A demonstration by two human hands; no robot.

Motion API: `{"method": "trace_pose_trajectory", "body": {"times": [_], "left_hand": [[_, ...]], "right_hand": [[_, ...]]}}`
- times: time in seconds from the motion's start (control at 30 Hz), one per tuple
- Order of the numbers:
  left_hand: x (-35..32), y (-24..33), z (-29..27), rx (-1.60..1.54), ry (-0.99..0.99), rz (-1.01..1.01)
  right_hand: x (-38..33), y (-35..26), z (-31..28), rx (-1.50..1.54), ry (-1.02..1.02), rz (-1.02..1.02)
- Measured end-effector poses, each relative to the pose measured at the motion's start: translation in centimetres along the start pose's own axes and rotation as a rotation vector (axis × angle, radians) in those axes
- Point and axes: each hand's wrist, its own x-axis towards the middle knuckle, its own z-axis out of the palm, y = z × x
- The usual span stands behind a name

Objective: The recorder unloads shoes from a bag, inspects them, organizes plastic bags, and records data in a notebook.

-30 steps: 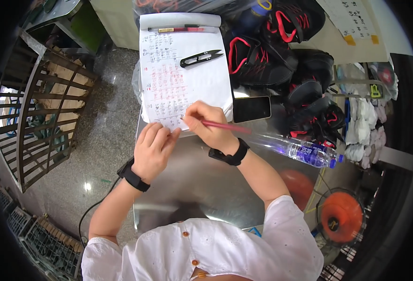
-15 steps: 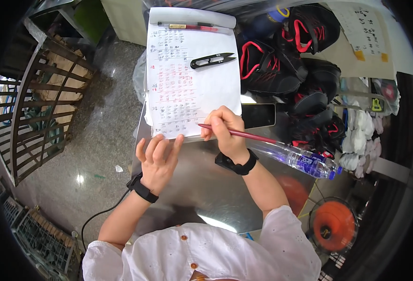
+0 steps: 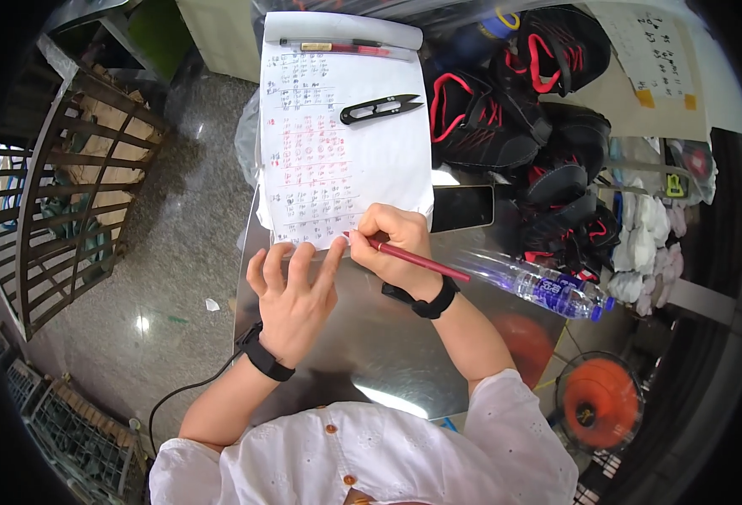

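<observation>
A notepad (image 3: 388, 160) with rows of handwritten black and red figures lies on a shiny metal table (image 3: 363, 337). My right hand (image 3: 394, 250) grips a dark red pen (image 3: 421, 261), its tip at the lower part of the page. Fingers spread, my left hand (image 3: 297, 290) rests its fingertips on the page's bottom edge, close to the pen tip. Black thread snips (image 3: 381, 109) lie across the upper right of the page. Above them, two pens (image 3: 346, 48) lie side by side near the rolled-back top sheet.
Right of the notepad are a phone (image 3: 463, 208), black shoes with red laces (image 3: 493, 126) and clear water bottles (image 3: 548, 289). An orange fan (image 3: 600, 401) stands at the lower right. On the left, a slatted metal crate (image 3: 76, 202) sits on the floor.
My right hand has lowered slightly, and the pen tip has moved left and down toward my left fingertips. My left hand has shifted a little right. The notepad has slid slightly left.
</observation>
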Motion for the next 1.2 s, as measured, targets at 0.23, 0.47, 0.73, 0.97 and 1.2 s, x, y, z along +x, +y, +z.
{"method": "trace_pose_trajectory", "body": {"times": [0.23,0.47,0.73,0.97,1.2], "left_hand": [[-0.29,-0.17,0.27,-0.050,0.007,-0.039],[-0.21,-0.33,0.03,-0.056,-0.037,-0.008],[-0.18,-0.28,0.11,-0.058,-0.037,0.001],[-0.17,-0.44,0.21,-0.065,-0.019,0.001],[-0.13,-0.56,0.78,-0.078,0.013,0.009]], "right_hand": [[0.19,-0.34,0.66,-0.025,0.053,-0.005],[0.24,-0.28,0.72,-0.030,0.062,-0.025],[0.07,-0.03,0.57,0.001,0.098,0.011],[0.28,-0.24,0.52,-0.041,0.084,-0.004],[0.24,0.47,0.49,-0.044,0.080,-0.017]]}}
